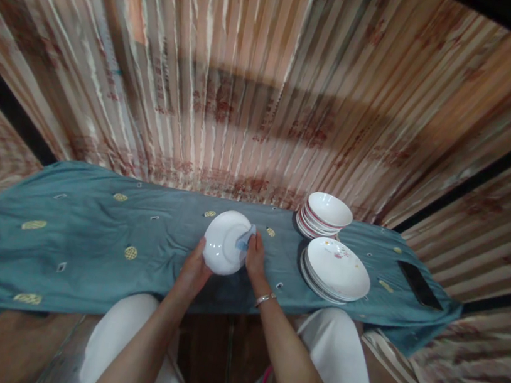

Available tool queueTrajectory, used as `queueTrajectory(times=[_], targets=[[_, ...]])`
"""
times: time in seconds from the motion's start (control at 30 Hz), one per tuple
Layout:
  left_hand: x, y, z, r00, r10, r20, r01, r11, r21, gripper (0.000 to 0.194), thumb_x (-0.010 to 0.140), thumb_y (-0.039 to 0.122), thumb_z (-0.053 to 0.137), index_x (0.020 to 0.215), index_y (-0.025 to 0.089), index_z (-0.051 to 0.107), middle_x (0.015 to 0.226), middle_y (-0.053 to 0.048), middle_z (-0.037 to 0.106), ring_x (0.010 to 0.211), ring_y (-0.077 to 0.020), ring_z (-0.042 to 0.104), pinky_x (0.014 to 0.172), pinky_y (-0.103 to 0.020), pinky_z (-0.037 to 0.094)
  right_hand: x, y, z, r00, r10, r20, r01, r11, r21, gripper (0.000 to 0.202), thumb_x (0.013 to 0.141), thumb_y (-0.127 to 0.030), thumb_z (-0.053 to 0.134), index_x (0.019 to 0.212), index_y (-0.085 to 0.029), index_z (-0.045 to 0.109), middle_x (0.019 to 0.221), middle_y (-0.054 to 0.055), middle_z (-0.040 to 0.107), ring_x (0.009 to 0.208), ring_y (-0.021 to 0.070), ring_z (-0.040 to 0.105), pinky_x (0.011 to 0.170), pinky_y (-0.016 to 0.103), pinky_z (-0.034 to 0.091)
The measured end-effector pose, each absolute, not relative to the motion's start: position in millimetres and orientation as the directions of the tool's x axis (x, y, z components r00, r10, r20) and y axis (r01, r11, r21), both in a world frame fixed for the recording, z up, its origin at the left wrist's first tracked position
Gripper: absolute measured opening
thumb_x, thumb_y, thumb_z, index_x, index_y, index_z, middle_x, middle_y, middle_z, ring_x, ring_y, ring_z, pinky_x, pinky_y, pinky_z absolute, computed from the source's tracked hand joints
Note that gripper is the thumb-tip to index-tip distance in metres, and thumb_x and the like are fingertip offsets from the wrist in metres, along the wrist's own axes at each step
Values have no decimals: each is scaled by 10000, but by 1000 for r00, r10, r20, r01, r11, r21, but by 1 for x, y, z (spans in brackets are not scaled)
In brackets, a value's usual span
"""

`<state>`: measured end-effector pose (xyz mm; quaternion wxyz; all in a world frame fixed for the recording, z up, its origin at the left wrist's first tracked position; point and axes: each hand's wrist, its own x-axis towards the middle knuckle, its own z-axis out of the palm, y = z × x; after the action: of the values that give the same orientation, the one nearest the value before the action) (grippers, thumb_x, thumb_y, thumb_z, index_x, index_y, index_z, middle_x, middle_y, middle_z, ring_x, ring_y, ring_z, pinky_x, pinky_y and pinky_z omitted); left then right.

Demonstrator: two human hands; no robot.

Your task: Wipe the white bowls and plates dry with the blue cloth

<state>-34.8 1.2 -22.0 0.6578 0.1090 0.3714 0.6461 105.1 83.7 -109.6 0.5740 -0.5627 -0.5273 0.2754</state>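
Note:
A white bowl [221,244] is tilted up over the cloth-covered surface, and what looks like its underside with a round foot ring faces me. My left hand [195,270] grips its lower left rim, thumb along the edge. At the right rim, my right hand [256,257] presses a small light-blue cloth [245,239] against the bowl. The fingers behind the bowl are hidden. To the right stand a stack of white bowls with red bands [329,209] and, nearer me, a stack of white plates with a flower pattern [337,269].
A blue-green cloth [92,232] with yellow pineapple prints covers the long, low table. A dark flat phone-like object [419,285] lies at its right end. Striped, patterned curtains [251,89] hang behind, and dark poles [481,175] slant at both sides.

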Motion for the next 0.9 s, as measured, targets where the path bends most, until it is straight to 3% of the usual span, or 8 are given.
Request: queueTrajectory(times=[0.1, 0.27, 0.37, 0.53, 0.67, 0.77, 0.9], targets=[[-36, 1, -22, -125, 910, -396, -778, 158, 608, 298, 957, 414, 530, 1048, 203, 719, 1173, -97, 766, 1266, -282, 629, 1031, -418, 535, 101, 79, -115, 300, 909, 288, 306, 194, -932, 701, 986, -611, 309, 1353, -89, 599, 1390, 233, 622, 1299, 315, 586, 1123, 516, 436], [-45, 2, -26, -122, 913, -389, -719, 189, 668, 307, 886, 516, 595, 967, 252, 729, 1047, -88, 795, 1222, -335, 648, 950, -438, 563, 93, 66, -120, 267, 902, 341, 378, 227, -897, 663, 1022, -576, 278, 1469, -139, 499, 1458, 190, 578, 1368, 277, 531, 1154, 507, 409], [-50, 3, -25, -116, 911, -395, -704, 205, 680, 300, 881, 531, 582, 953, 280, 728, 1044, -67, 799, 1219, -342, 650, 921, -436, 565, 83, 50, -121, 247, 904, 349, 429, 221, -876, 704, 1033, -573, 235, 1518, -101, 428, 1525, 218, 497, 1438, 274, 455, 1186, 505, 368], [-49, 2, -15, -137, 880, -454, -748, 208, 630, 322, 958, 464, 456, 974, 272, 714, 1032, -67, 801, 1211, -302, 663, 950, -428, 558, 63, 15, -120, 227, 925, 305, 440, 181, -879, 749, 1038, -570, 228, 1573, -51, 308, 1633, 257, 309, 1548, 311, 259, 1215, 579, 295], [-47, 1, -9, -192, 874, -447, -729, 178, 661, 347, 997, 411, 396, 1003, 252, 705, 1054, -71, 797, 1251, -236, 644, 986, -341, 540, 50, -13, -122, 167, 936, 309, 484, 195, -853, 707, 1058, -515, 240, 1607, -69, 227, 1676, 238, 209, 1577, 306, 172, 1230, 597, 263], [-47, 2, -7, -252, 853, -457, -712, 157, 685, 349, 1008, 376, 382, 1027, 238, 702, 1078, -77, 792, 1266, -199, 633, 994, -290, 524, 45, -31, -123, 92, 932, 352, 544, 249, -801, 665, 1071, -467, 238, 1622, -98, 197, 1689, 214, 186, 1584, 299, 149, 1232, 594, 274], [-49, 1, -9, -224, 848, -479, -741, 171, 649, 315, 994, 373, 422, 974, 233, 703, 983, -86, 800, 1208, -223, 670, 997, -323, 531, 43, -50, -116, -51, 891, 452, 626, 381, -681, 605, 1078, -329, 257, 1642, -151, 129, 1701, 179, 175, 1587, 294, 133, 1226, 602, 299]])
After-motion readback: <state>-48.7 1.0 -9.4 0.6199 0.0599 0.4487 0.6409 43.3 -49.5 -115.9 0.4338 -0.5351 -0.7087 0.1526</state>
